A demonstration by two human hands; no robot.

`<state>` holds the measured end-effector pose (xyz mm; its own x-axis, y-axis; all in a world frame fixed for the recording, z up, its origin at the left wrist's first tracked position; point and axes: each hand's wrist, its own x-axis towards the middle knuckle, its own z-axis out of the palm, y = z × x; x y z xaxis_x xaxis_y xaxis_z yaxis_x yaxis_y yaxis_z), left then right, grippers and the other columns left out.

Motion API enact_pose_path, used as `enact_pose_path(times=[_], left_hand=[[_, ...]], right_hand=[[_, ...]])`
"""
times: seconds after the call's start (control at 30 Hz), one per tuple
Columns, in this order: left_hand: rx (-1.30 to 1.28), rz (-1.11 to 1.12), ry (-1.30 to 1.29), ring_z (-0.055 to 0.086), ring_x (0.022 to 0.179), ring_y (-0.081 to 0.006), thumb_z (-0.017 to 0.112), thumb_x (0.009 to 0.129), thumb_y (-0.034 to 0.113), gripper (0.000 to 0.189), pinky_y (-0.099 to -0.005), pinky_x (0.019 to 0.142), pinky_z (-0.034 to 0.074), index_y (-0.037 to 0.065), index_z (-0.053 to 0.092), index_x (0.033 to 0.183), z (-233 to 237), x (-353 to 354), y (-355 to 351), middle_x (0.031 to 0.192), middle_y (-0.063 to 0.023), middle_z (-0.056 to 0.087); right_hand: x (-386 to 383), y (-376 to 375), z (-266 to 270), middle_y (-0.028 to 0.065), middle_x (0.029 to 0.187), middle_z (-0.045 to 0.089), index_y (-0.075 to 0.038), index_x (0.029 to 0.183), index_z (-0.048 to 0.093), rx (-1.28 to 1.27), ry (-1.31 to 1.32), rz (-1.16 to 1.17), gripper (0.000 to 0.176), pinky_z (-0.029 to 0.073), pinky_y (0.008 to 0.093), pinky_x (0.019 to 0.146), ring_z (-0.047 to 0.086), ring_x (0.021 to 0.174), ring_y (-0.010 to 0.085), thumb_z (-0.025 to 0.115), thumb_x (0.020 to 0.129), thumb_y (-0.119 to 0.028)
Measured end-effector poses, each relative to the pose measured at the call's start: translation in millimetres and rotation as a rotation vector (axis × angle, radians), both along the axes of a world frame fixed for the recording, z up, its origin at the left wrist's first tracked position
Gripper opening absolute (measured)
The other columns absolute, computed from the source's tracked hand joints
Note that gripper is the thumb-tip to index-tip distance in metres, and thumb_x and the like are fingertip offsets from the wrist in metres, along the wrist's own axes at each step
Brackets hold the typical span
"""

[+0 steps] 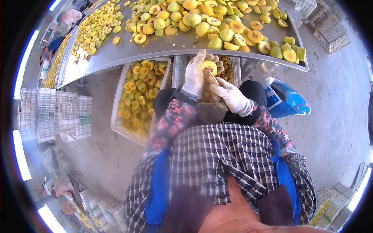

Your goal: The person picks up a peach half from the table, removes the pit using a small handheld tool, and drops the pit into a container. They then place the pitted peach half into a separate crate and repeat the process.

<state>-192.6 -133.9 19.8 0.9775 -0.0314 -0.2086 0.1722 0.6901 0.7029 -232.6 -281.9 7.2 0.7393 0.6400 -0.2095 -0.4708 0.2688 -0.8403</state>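
A yellow peach half (208, 66), its cut face with the reddish pit hollow turned towards me, is gripped in the white-gloved fingers of my left hand (194, 77). My right hand (232, 96), also gloved in white, is closed around a short, slim pitting tool (212, 79). Its tip meets the middle of the peach half; the exact shape of the tip is hidden. Both hands are just in front of the metal table's edge, above a crate (179, 70) that holds small brown pieces, probably pits. My forearms and hands partly cover that crate.
Many whole and halved peaches (175, 17) lie on the metal table (163, 48). Left of my knees stands a white crate (118, 112) of peach halves. A blue and white bag (289, 101) is at my right, near a cup (268, 66). Stacked crates (46, 112) and other people are farther left.
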Motion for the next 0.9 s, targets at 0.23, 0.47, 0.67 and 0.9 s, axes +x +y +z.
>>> enact_pose_path(times=[0.23, 0.47, 0.67, 0.9], left_hand=[[0.487, 0.132, -0.131, 0.066, 0.07, -0.0179, 0.063, 0.093, 0.024, 0.025, -0.0263, 0.064, 0.054, 0.0, 0.067, 0.086, 12.1, -1.3, 6.0, 0.078, -0.01, 0.068], [2.067, 0.534, 0.152, 0.062, 0.106, -0.0326, 0.072, 0.084, 0.035, 0.04, -0.0406, 0.091, 0.048, 0.01, 0.068, 0.115, 12.5, -4.0, 149.2, 0.115, -0.0187, 0.064], [1.746, 0.298, -0.337, 0.063, 0.102, -0.0302, 0.069, 0.083, 0.04, 0.039, -0.0399, 0.092, 0.047, 0.01, 0.068, 0.109, -3.3, 47.6, 100.7, 0.108, -0.015, 0.067], [1.928, -0.183, -0.116, 0.061, 0.11, -0.0305, 0.064, 0.078, 0.063, 0.066, -0.0427, 0.1, 0.041, 0.008, 0.066, 0.114, -7.5, 100.6, -3.0, 0.11, -0.0142, 0.068]], right_hand=[[2.7, -16.4, 9.8, -0.0028, 0.068, 0.041, -0.013, 0.118, 0.051, 0.221, 0.41, 0.155, 0.029, 0.026, 0.0211, 0.039, 0.034, 0.044, 0.0074, 0.054, 0.099, -0.035], [4.0, -42.2, -64.2, 0.0186, 0.107, 0.065, 0.001, 0.13, 0.042, -0.817, -0.958, 0.013, 0.037, 0.051, 0.0361, 0.085, 0.064, 0.104, 0.0297, 0.051, 0.097, -0.014], [9.9, -34.7, -80.8, 0.0227, 0.118, 0.063, 0.001, 0.132, 0.036, -0.937, -1.151, -0.011, 0.044, 0.051, 0.0368, 0.09, 0.061, 0.113, 0.0338, 0.054, 0.093, -0.005], [6.2, -40.6, -51.8, 0.023, 0.115, 0.064, 0.001, 0.131, 0.038, -0.872, -1.072, 0.044, 0.046, 0.051, 0.0389, 0.087, 0.063, 0.107, 0.0348, 0.058, 0.09, -0.006]])
